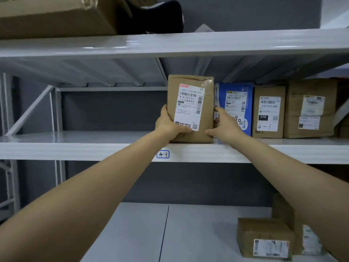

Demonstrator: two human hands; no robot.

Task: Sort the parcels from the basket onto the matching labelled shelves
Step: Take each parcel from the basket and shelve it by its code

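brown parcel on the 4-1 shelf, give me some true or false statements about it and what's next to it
1. The left hand and the right hand both hold the brown parcel, which stands upright on the shelf. True.
2. The shelf label below the parcel reads 2-3. False: it reads 4-1.
3. A blue parcel stands just right of the brown parcel. True.
4. The brown parcel's shipping label faces the back wall. False: it faces the camera.
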